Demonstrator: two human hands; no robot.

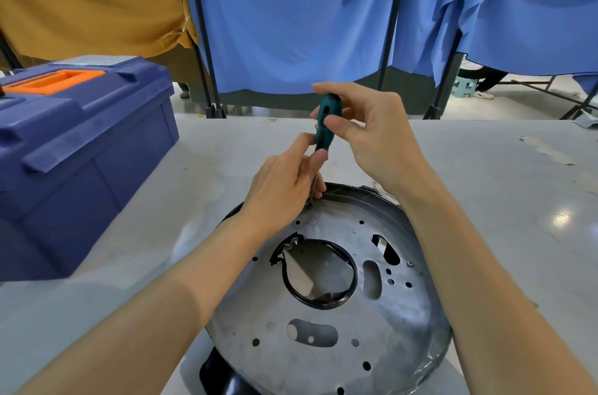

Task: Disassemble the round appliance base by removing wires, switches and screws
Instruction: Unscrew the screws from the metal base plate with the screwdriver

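Right hand (372,132) pinching teal screwdriver (326,126) handle near top; left hand (284,181) closing narrow around shank low down, steering tip onto screw (310,205) at far rim of round base (323,297), lying flat on grey table (485,184) close to person. Judging screw-removal step underway; next calling for steady downward pressure while twisting. Base looking like dull stamped metal, perforated, torn black gasket ringing centre hole. Blue plastic toolbox (81,148) sitting left.

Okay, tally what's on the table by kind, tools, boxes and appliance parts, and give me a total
Screwdrivers: 1, the green-handled screwdriver, held by the right hand and steadied by the left hand
Toolboxes: 1, the blue toolbox
Appliance bases: 1, the round metal base
Total: 3
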